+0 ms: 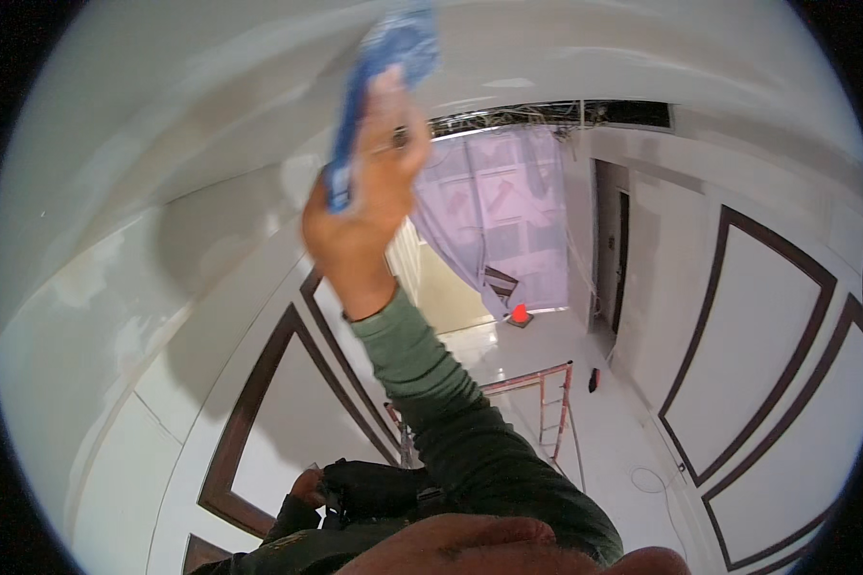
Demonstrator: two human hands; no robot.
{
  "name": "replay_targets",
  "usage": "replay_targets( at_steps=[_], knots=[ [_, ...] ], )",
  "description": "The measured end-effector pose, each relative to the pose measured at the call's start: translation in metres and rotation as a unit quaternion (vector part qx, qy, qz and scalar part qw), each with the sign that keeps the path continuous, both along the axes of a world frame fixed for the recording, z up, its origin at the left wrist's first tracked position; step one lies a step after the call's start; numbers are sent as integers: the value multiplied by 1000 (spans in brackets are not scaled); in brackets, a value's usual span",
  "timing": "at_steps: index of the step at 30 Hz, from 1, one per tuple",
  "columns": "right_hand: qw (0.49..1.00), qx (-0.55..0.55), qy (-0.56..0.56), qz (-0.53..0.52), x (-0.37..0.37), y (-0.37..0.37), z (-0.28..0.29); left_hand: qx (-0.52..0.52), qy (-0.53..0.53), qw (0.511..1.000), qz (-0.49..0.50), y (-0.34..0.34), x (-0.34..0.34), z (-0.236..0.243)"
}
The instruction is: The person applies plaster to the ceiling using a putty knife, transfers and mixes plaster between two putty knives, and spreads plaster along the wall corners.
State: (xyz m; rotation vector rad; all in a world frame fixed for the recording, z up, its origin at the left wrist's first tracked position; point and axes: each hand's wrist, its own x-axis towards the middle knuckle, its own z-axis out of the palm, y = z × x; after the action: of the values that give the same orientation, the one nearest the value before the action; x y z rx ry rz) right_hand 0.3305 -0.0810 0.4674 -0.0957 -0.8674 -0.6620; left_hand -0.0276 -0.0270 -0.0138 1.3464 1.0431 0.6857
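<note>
My right hand (374,206) is raised overhead, its fingers wrapped round a long blue hand tool (403,53). The tool lies close to the pale ceiling (537,48); motion blurs it, so its exact kind and whether it touches are unclear. A dark ring shows on one finger. Low down, my left hand (307,487) shows only in part beside a black bag or pouch (369,487) at my body. Its fingers are too small and hidden to read.
Below stands a reddish metal scaffold frame (568,402). Dark-framed wall panels (758,326) line both sides. A lilac sheet (523,220) hangs at the far end, under a ceiling gap with loose wires (508,117). A thin cable (657,479) lies on the white floor.
</note>
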Motion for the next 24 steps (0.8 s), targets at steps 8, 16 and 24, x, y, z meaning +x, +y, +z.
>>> replay_targets(
  at_steps=[8, 16, 24],
  knots=[
    [990, -25, -133, 30, -67, 16, -17, 249, 287, 920, -95, -32, -3, 46],
    [902, -25, 88, 423, -13, -18, -38, 415, 454, 788, 34, -40, -31, -13],
    [944, -60, 228, 230, 58, -43, -34, 294, 400, 866, -50, -11, -25, -8]
  ],
)
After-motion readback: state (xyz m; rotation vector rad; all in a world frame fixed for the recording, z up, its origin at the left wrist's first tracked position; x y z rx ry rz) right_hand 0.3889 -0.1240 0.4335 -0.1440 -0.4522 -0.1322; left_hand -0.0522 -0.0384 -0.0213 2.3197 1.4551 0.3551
